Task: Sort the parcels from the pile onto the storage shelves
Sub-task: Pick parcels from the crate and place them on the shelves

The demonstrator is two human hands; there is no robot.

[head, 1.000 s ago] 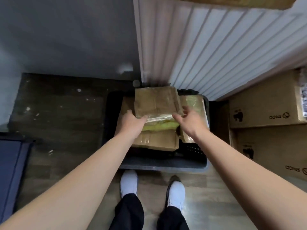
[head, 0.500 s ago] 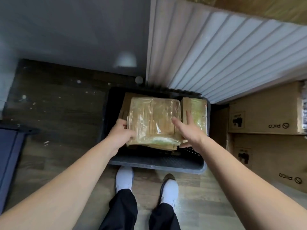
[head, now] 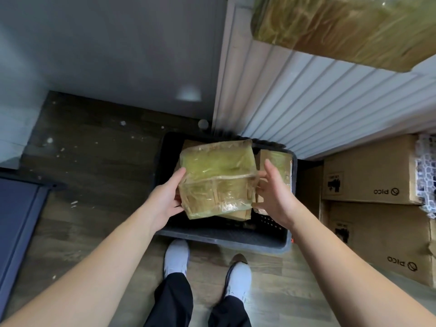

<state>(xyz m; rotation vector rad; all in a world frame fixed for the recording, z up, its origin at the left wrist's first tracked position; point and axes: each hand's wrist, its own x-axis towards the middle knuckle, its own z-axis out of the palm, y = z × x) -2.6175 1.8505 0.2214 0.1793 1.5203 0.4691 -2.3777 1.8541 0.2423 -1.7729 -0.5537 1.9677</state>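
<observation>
While the parcel [head: 217,180] hangs over the bin [head: 224,239], the left hand [head: 165,201] grips its left edge and the right hand [head: 276,197], fingers [head: 260,177] straight, presses its right edge.

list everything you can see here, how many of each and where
held parcel: 1, yellowish, tape-wrapped, between both hands above the crate
crate: 1, black, on the floor ahead of the feet
parcels in crate: at least 2, brown, under and right of the held one
upper parcel: 1, brown, top right, above the ribbed panel
cardboard boxes: 2, brown, stacked at right
ribbed panel: 1, white, behind the crate
blue panel: 1, left edge
shoes: 2, white, bottom centre
left hand: grips the held parcel's left side
right hand: touches its right side
</observation>
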